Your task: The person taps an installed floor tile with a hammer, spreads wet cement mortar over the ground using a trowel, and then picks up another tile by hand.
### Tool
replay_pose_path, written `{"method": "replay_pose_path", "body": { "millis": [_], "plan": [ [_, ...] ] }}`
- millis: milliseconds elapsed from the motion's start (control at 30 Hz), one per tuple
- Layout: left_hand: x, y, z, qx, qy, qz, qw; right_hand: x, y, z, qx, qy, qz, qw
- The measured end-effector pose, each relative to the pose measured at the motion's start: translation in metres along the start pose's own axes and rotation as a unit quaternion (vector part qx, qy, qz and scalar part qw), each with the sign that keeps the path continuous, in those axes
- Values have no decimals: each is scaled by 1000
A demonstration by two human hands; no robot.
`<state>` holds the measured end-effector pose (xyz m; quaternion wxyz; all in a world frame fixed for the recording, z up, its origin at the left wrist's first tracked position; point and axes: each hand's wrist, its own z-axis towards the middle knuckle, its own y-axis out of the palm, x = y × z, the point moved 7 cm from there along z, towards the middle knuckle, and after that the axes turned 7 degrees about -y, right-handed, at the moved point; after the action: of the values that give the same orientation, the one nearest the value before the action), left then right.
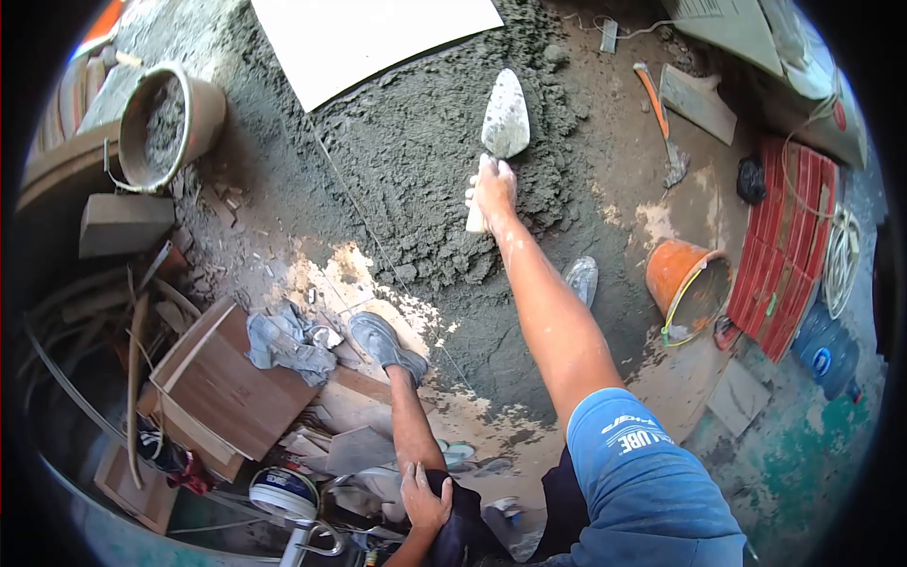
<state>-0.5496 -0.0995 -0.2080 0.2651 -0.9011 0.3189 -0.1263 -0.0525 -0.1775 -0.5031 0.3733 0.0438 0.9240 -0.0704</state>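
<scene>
My right hand (pixel 493 194) is closed round the handle of a trowel (pixel 506 115), whose pointed blade, smeared with grey mortar, is directed away from me. Under and around the blade lies rough wet mortar (pixel 406 180). A large white tile (pixel 378 38) rests at the mortar's far side, to the left of the trowel. My left hand (pixel 424 496) lies against my left leg near the knee, fingers spread, holding nothing. A thin string (pixel 354 203) runs across the mortar to the left of my right hand.
A mortar-filled bucket (pixel 206 118) stands at the left, above a block (pixel 126 225) and wooden boxes (pixel 236 378). On the right are an orange bucket (pixel 673 274) lying tipped, a hammer (pixel 654 99), stacked red tiles (pixel 779 246) and a water bottle (pixel 827 350).
</scene>
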Motion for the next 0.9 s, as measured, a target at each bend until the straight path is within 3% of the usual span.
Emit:
{"method": "replay_pose_path", "body": {
  "millis": [400, 600, 700, 800, 900],
  "plan": [
    [15, -5, 4, -12, 23, 36, 999, 61, -131, -55, 29, 82, -3, 996],
    [19, -5, 4, -16, 26, 56, 998, -1, -104, -43, -75, -4, 10, 997],
    [23, -6, 4, -1, 29, 50, 998, 10, -100, -12, -89, -3, -47, 995],
    [24, -7, 6, -15, 10, 61, 998, 48, -107, -17, -55, 92, 105, 989],
    [29, -10, 8, -1, 35, 52, 998, 65, -117, -41, -52, 114, 127, 984]
  ]
}}
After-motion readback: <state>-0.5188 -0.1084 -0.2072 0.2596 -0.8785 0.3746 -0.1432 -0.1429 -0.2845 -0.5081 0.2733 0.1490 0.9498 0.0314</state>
